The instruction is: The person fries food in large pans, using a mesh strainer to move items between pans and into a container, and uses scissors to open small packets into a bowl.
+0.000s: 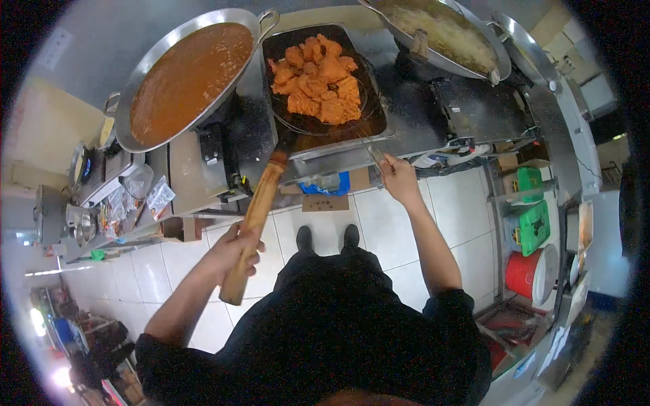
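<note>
My left hand [235, 256] is closed round the thick wooden handle of a skimmer [261, 206], which slants up and away from me. The skimmer's dark round head lies over a rectangular metal tray [338, 144] and bears a heap of orange-brown fried chicken pieces [315, 84]. In my right hand [401, 179] is a thin metal tool that looks like tongs [372, 150]. Its tip reaches the tray's near right edge, just short of the chicken. Whether the tongs' arms touch each other cannot be made out.
A wide wok [123, 128] of brown-orange liquid [186, 81] stands left of the tray. At the right, another wok [450, 66] holds bubbling oil. Plastic packets [160, 196] lie on the left counter. Green containers [533, 227] and a red bucket [523, 274] sit on the right shelving.
</note>
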`<state>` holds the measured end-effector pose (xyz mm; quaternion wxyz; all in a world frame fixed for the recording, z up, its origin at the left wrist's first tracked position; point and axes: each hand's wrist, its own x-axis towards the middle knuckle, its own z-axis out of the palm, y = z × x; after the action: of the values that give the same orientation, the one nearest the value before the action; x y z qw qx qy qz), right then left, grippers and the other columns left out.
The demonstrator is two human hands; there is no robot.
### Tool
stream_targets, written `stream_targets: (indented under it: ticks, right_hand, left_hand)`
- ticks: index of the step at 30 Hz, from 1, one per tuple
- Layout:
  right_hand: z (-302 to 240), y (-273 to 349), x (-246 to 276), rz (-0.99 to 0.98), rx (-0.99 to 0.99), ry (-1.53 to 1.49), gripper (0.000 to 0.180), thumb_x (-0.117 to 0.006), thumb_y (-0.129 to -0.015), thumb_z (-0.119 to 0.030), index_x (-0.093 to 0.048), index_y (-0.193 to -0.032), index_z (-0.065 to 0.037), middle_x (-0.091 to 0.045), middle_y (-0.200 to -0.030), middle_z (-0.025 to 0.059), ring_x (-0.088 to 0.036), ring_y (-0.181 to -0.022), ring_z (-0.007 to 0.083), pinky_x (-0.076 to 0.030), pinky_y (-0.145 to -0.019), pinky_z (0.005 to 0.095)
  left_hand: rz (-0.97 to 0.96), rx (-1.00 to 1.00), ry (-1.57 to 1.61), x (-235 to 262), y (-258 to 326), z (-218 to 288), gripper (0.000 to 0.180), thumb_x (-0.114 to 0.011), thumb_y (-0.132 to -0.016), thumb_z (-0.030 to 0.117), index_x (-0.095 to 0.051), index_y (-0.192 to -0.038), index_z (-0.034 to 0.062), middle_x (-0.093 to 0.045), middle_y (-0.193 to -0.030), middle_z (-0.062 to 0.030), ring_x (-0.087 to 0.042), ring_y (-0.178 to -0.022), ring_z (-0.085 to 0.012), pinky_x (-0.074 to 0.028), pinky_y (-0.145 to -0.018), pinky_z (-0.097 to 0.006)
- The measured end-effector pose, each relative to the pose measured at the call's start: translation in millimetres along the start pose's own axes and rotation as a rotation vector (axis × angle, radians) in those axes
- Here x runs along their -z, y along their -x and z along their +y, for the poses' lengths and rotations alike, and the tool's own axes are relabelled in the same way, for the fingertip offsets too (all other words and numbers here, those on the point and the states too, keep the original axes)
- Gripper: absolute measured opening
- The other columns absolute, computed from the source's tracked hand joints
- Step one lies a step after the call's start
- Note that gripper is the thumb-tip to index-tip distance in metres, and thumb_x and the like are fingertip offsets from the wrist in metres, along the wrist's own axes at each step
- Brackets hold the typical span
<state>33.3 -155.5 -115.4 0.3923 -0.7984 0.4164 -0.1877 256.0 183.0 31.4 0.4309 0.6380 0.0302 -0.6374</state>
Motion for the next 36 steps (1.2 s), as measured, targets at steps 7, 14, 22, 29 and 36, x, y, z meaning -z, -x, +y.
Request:
stream_targets:
  ticks: [7, 14, 22, 29, 36]
  right_hand:
    - [8.9, -14.3, 25.5, -0.162, -0.035, -0.006, 0.029, -0.054, -0.095, -0.021, -0.067, -0.113, -0.003, -0.063, -0.077, 0.0175, -0.06, -0.066, 0.0304, -0.046, -0.063, 0.0394]
    - [-26.5, -4.2, 97.6, -0.404, -0.193, -0.136, 0.028, -0.055, -0.097, -0.023, -0.065, -0.115, -0.004, -0.054, -0.058, 0.0016, -0.044, -0.042, 0.008, -0.033, -0.038, 0.0268]
    - [-106.7, 27.4, 233.5, -0.482, -0.414, -0.109, 0.019, -0.055, -0.099, -0.021, -0.063, -0.103, -0.004, -0.046, -0.056, -0.0033, -0.033, -0.039, 0.0037, -0.022, -0.036, 0.0224]
    - [-87.1, 48.0, 253.0, -0.239, 0.243, 0.412, 0.019, -0.057, -0.096, -0.01, -0.065, -0.113, -0.007, -0.061, -0.065, 0.0086, -0.054, -0.049, 0.0226, -0.04, -0.047, 0.0333]
    - [-41.4, 24.4, 246.9, -0.211, 0.585, 1.199, 0.058, -0.055, -0.082, -0.002, -0.048, -0.138, -0.017, -0.067, -0.09, 0.015, -0.066, -0.064, 0.0342, -0.054, -0.057, 0.0423]
  left_hand:
    - [0.052, -0.237, -0.168, -26.7, -24.2, 11.9, 0.031, -0.061, -0.096, 0.036, -0.046, -0.106, 0.0114, -0.046, -0.074, 0.003, -0.043, -0.054, -0.0059, -0.04, -0.045, -0.024]
    - [-0.001, -0.314, -0.1, -20.5, -69.7, 44.7, 0.033, -0.063, -0.095, 0.035, -0.049, -0.107, 0.0087, -0.048, -0.076, 0.0025, -0.045, -0.056, -0.0058, -0.04, -0.045, -0.024]
    - [-0.008, -0.288, -0.054, -4.3, -64.6, 49.6, 0.038, -0.06, -0.096, 0.043, -0.048, -0.116, 0.0124, -0.051, -0.081, 0.0004, -0.046, -0.058, -0.006, -0.041, -0.046, -0.023]
    - [-0.044, -0.284, -0.036, -1.9, -58.1, 57.3, 0.052, -0.059, -0.095, 0.045, -0.044, -0.13, 0.0089, -0.059, -0.09, -0.0043, -0.054, -0.066, -0.0093, -0.047, -0.051, -0.024]
    - [-0.103, -0.274, -0.131, -5.8, -18.2, 53.6, 0.052, -0.055, -0.097, 0.043, -0.043, -0.134, 0.0082, -0.066, -0.11, -0.0116, -0.063, -0.078, -0.0132, -0.053, -0.055, -0.025]
